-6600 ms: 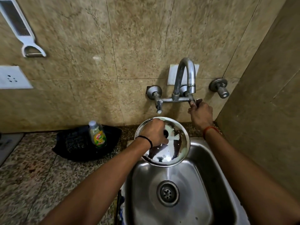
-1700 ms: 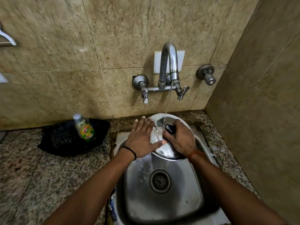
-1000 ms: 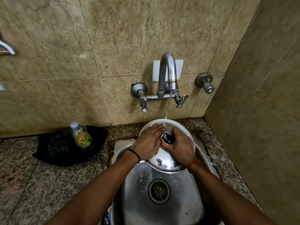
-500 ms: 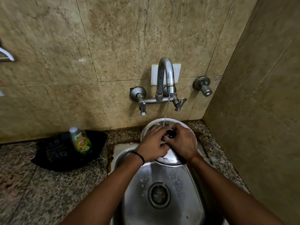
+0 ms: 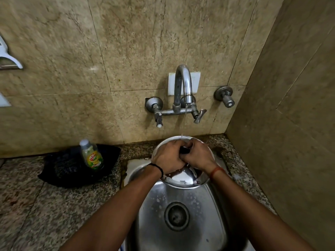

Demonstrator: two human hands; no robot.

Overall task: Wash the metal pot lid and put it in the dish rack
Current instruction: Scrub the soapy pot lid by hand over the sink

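The round metal pot lid (image 5: pixel 183 180) tilts over the back of the steel sink (image 5: pixel 157 223), under a thin stream of water from the tap (image 5: pixel 183 87). Its black knob (image 5: pixel 184 150) shows between my hands. My right hand (image 5: pixel 198 156) grips the lid at the knob. My left hand (image 5: pixel 169 157) lies curled on the lid's top face beside the knob, fingers pressed to the metal. Most of the lid's upper half is hidden by both hands. No dish rack is in view.
A dish soap bottle (image 5: pixel 91 154) stands on a black cloth (image 5: pixel 72 167) on the granite counter (image 5: pixel 45 205) left of the sink. The tiled wall carries two tap handles (image 5: pixel 199 115) and a separate valve (image 5: pixel 224 97). A side wall closes in on the right.
My left hand went from flat and spread on the lid to curled close against the knob. Both hands and the lid shifted slightly toward the back wall; water keeps running.
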